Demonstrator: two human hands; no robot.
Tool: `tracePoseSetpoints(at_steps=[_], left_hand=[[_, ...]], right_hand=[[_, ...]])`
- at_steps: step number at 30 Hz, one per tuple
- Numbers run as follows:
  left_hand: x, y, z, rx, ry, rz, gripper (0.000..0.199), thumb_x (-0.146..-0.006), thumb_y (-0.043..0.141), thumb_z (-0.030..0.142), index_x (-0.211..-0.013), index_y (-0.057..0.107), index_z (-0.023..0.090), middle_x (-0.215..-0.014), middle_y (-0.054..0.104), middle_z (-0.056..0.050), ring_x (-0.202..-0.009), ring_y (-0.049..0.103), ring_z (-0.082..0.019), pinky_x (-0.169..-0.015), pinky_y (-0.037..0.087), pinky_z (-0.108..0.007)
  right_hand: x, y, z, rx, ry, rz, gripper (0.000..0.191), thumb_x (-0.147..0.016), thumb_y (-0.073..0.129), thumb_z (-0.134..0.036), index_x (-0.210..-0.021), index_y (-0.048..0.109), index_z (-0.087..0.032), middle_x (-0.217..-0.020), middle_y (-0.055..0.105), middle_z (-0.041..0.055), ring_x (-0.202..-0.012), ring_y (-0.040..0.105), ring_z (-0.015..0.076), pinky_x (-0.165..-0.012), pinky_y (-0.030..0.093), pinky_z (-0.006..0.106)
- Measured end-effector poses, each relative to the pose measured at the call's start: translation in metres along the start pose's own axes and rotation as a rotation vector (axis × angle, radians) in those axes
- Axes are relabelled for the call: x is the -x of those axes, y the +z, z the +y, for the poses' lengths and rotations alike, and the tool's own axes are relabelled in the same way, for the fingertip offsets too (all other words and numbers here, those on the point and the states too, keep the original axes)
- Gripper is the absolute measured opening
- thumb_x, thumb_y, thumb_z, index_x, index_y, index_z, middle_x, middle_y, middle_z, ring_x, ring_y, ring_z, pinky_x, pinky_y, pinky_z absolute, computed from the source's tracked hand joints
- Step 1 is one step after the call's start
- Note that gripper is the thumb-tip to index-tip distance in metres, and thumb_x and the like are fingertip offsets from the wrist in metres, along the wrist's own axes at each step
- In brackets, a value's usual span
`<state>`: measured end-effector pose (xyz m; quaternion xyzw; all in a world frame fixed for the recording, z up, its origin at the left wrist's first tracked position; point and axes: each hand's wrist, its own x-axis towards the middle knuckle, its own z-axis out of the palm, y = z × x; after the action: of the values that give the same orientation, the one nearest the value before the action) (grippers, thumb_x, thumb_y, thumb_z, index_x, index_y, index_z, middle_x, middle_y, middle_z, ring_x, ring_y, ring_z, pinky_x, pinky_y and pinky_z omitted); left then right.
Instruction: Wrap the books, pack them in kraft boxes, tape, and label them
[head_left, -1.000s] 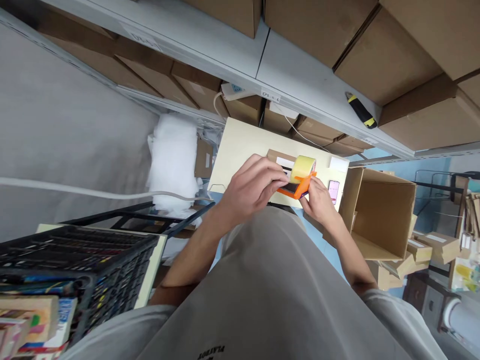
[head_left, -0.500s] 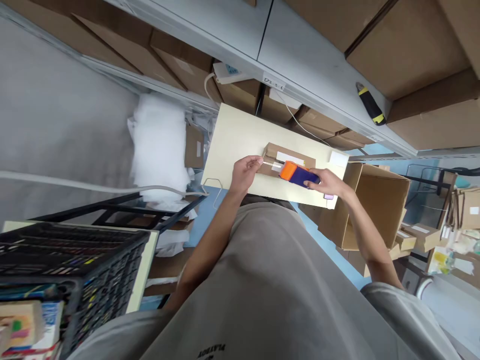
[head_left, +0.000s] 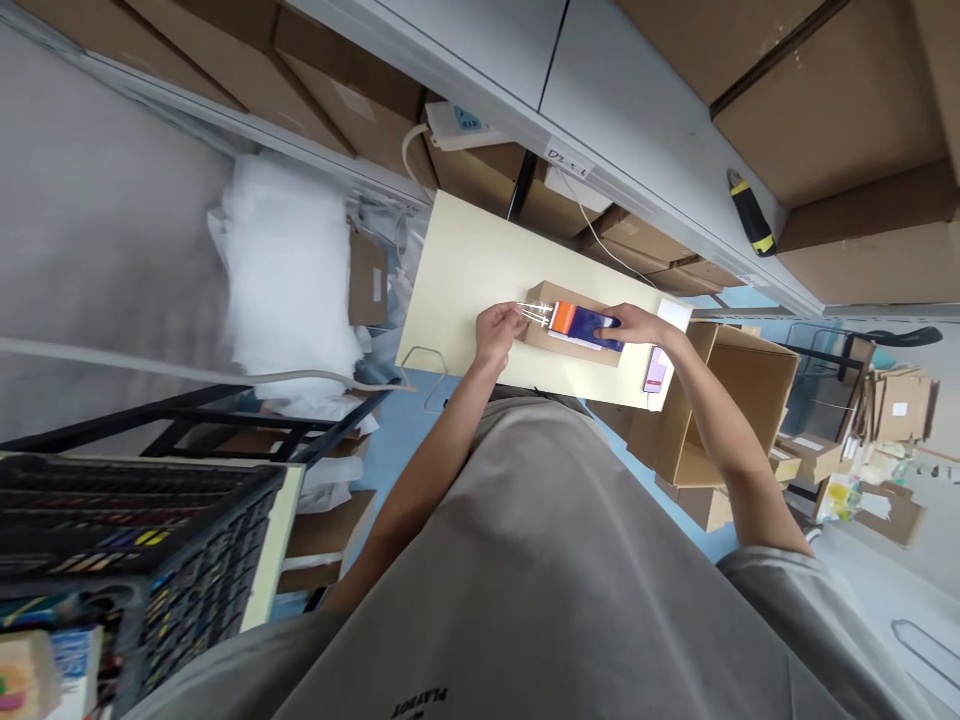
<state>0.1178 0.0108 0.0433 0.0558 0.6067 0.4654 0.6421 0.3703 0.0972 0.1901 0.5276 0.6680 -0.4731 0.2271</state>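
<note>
My left hand (head_left: pixel 498 332) is closed in a pinch on thin, pale, shiny strands (head_left: pixel 535 313). They run from its fingertips to the orange end of a flat orange-and-dark-blue box (head_left: pixel 583 325). That box is gripped at its other end by my right hand (head_left: pixel 632 325), thumb across the dark-blue face. Below it lies a brown cardboard box (head_left: pixel 541 293) on the cream tabletop (head_left: pixel 469 260). What the strands are I cannot make out.
Right of the brown box lies a phone (head_left: pixel 656 370) with a lit screen. A large open carton (head_left: pixel 686 420) stands at the table's right end. A black-and-yellow cutter (head_left: pixel 751 213) rests on the shelf above. White foam sheets (head_left: pixel 289 265) and a black crate (head_left: pixel 202 560) are at left.
The orange-and-dark-blue box has turned flatter and sits squarely over the brown box. My right hand has shifted up, uncovering the phone. The strands now look spread apart.
</note>
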Motion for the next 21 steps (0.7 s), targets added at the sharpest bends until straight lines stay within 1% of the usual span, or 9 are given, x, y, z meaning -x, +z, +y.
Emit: tracePoseSetpoints(at_steps=[5, 7, 9, 11, 14, 15, 17, 19, 21], left_hand=[[-0.015, 0.002, -0.015, -0.137, -0.015, -0.022, 0.009, -0.086, 0.076, 0.027, -0.088, 0.072, 0.019, -0.087, 0.076, -0.004, -0.09, 0.076, -0.02, -0.098, 0.065, -0.04], [-0.018, 0.002, -0.021, -0.314, 0.057, -0.063, 0.011, -0.091, 0.072, 0.03, -0.092, 0.073, 0.019, -0.096, 0.079, -0.008, -0.1, 0.078, -0.025, -0.105, 0.063, -0.043], [-0.019, 0.0, -0.023, -0.535, 0.214, -0.117, 0.021, -0.096, 0.068, 0.034, -0.106, 0.076, 0.018, -0.116, 0.081, -0.016, -0.121, 0.076, -0.03, -0.117, 0.058, -0.048], [-0.018, -0.006, -0.019, -0.712, 0.374, -0.201, 0.046, -0.1, 0.065, 0.036, -0.14, 0.071, 0.016, -0.152, 0.071, -0.021, -0.147, 0.065, -0.032, -0.129, 0.049, -0.05], [-0.015, -0.012, -0.004, -0.887, 0.554, -0.411, 0.098, -0.099, 0.072, 0.042, -0.183, 0.026, 0.019, -0.191, 0.027, -0.019, -0.178, 0.029, -0.034, -0.143, 0.03, -0.053], [-0.014, -0.011, 0.002, -0.955, 0.617, -0.502, 0.115, -0.095, 0.079, 0.046, -0.186, 0.015, 0.018, -0.195, 0.015, -0.019, -0.181, 0.016, -0.037, -0.146, 0.022, -0.055], [-0.015, -0.006, 0.012, -1.113, 0.736, -0.687, 0.145, -0.079, 0.096, 0.055, -0.186, 0.007, 0.012, -0.195, 0.002, -0.024, -0.182, -0.002, -0.046, -0.147, 0.005, -0.061], [-0.017, 0.001, 0.016, -1.266, 0.781, -0.825, 0.166, -0.064, 0.106, 0.06, -0.185, 0.007, 0.006, -0.193, -0.002, -0.029, -0.18, -0.007, -0.052, -0.146, -0.003, -0.065], [-0.02, 0.008, 0.017, -1.374, 0.762, -0.875, 0.172, -0.06, 0.107, 0.063, -0.185, 0.006, 0.004, -0.192, -0.001, -0.031, -0.18, -0.005, -0.053, -0.145, -0.005, -0.068]], right_hand=[[-0.004, 0.0, -0.008, 0.026, 0.073, -0.019, 0.039, -0.099, 0.077, -0.042, -0.128, 0.083, -0.017, -0.109, 0.089, 0.0072, -0.09, 0.079, 0.0225, -0.081, 0.058, 0.027], [-0.004, 0.002, -0.009, 0.039, 0.084, -0.015, 0.037, -0.098, 0.078, -0.041, -0.125, 0.084, -0.017, -0.109, 0.089, 0.0076, -0.09, 0.079, 0.0231, -0.08, 0.058, 0.028], [-0.002, 0.003, -0.009, 0.036, 0.077, -0.009, 0.037, -0.097, 0.078, -0.04, -0.125, 0.084, -0.017, -0.112, 0.089, 0.0081, -0.093, 0.08, 0.0237, -0.082, 0.058, 0.028], [-0.001, 0.005, -0.009, 0.016, 0.075, -0.001, 0.037, -0.097, 0.078, -0.04, -0.126, 0.085, -0.018, -0.115, 0.089, 0.0077, -0.095, 0.08, 0.0237, -0.085, 0.059, 0.029], [0.001, 0.007, -0.007, -0.013, 0.082, 0.001, 0.038, -0.096, 0.08, -0.042, -0.126, 0.085, -0.019, -0.113, 0.09, 0.0066, -0.093, 0.081, 0.0235, -0.087, 0.06, 0.029], [0.001, 0.008, -0.006, -0.014, 0.083, 0.001, 0.039, -0.096, 0.08, -0.043, -0.126, 0.085, -0.019, -0.111, 0.09, 0.0067, -0.092, 0.081, 0.0235, -0.086, 0.06, 0.029], [-0.001, 0.008, -0.005, -0.008, 0.073, 0.002, 0.04, -0.097, 0.081, -0.044, -0.127, 0.085, -0.019, -0.112, 0.09, 0.0069, -0.093, 0.081, 0.0234, -0.085, 0.059, 0.029], [-0.003, 0.009, -0.004, 0.006, 0.068, 0.008, 0.042, -0.096, 0.082, -0.046, -0.128, 0.085, -0.019, -0.113, 0.09, 0.007, -0.094, 0.081, 0.0236, -0.086, 0.059, 0.029], [-0.006, 0.01, -0.002, 0.013, 0.075, 0.013, 0.045, -0.094, 0.085, -0.05, -0.127, 0.086, -0.019, -0.109, 0.09, 0.0073, -0.093, 0.081, 0.0245, -0.087, 0.059, 0.029]])
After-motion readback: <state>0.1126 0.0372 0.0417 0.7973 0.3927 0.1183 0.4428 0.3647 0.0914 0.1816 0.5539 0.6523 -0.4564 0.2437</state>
